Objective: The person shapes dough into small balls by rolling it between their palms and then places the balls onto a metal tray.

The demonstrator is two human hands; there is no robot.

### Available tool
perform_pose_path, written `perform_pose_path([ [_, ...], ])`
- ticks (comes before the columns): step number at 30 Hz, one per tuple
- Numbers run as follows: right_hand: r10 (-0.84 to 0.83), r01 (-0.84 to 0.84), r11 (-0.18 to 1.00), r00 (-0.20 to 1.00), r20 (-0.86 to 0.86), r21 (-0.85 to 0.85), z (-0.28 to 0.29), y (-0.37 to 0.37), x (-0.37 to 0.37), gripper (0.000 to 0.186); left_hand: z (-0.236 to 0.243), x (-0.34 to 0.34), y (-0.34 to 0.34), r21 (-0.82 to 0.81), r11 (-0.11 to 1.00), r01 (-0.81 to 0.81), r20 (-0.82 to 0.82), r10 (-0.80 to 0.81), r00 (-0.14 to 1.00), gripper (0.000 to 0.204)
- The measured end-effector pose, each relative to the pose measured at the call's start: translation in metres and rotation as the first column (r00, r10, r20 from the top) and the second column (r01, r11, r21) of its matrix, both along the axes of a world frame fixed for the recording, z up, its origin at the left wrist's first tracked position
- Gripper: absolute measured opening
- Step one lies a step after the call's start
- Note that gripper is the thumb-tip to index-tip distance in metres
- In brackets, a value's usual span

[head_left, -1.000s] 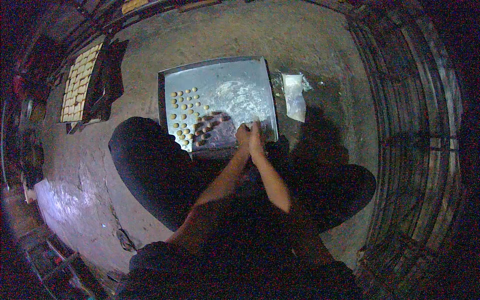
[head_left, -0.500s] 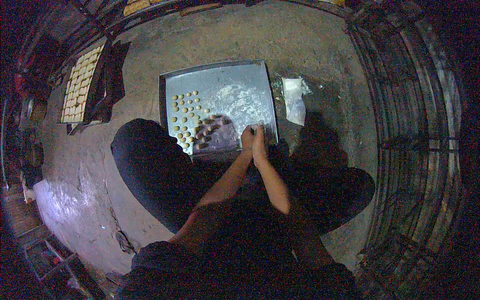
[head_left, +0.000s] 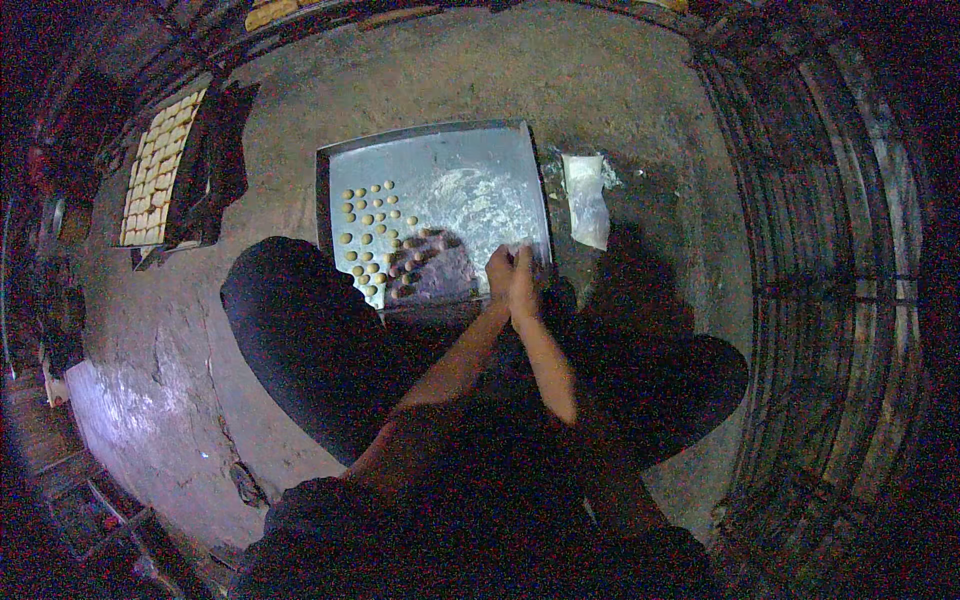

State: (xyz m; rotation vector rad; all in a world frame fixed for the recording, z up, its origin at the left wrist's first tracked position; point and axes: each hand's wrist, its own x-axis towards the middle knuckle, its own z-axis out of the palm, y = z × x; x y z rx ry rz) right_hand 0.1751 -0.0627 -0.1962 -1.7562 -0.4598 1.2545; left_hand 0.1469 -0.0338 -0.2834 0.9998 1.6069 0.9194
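Grey metal shows in the tray (head_left: 430, 150), its near right corner below the grip. The left hand (head_left: 498, 275) and right hand (head_left: 522, 290) press together; whether anything is held between them, I cannot tell. Tan balls (head_left: 367, 238) sit on the tray left of the grip, white powder (head_left: 480, 190) just beyond it, a white bag (head_left: 587, 200) to its far right.

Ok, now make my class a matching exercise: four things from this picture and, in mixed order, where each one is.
Things:
1. round balls
2. white powder
3. white bag
4. left hand

Places:
A. on the floor
B. close against the right hand
C. on the tray's left side
D. spread over the tray's right part

Pairs: 1-C, 2-D, 3-A, 4-B
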Motion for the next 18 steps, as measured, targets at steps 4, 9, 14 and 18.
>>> perform_pose_path([
  [4,-0.066,0.066,0.998,0.997,-0.027,0.023,-0.006,-0.008,0.027,0.083,0.077,0.014,-0.007,0.047,0.988,0.150,-0.003,-0.150,0.989,0.035],
  [9,-0.081,0.097,0.991,0.985,-0.155,0.094,0.004,-0.009,0.039,0.084,0.074,0.018,-0.012,0.118,0.976,0.183,-0.145,-0.165,0.976,0.049],
  [14,-0.113,0.162,0.976,0.946,-0.304,0.143,0.011,-0.013,0.055,0.085,0.058,0.026,-0.002,0.043,0.937,0.346,-0.068,-0.343,0.937,0.038],
  [18,-0.122,0.198,0.965,0.921,-0.371,0.173,0.012,-0.012,0.066,0.086,0.046,0.031,-0.004,0.132,0.912,0.388,-0.099,-0.378,0.921,0.034],
])
